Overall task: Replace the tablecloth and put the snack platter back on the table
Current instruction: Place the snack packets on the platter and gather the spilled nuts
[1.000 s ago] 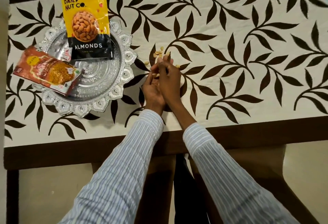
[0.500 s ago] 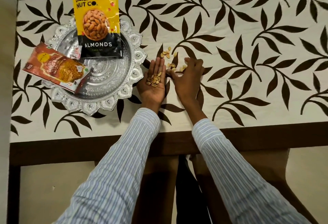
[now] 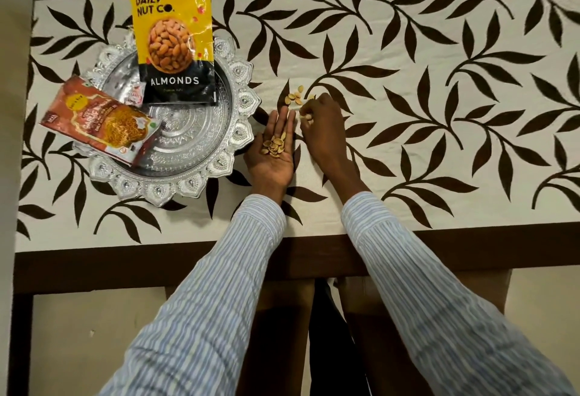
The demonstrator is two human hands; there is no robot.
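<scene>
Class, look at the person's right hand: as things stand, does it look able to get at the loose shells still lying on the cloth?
Probably yes. The right hand is already beside the loose shells, pinching one, and nothing lies between them. The left hand, cupping shells, sits to the side.

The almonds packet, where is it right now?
In the head view, the almonds packet lies upper left, its lower half on the silver platter, beside the red snack packet.
</scene>
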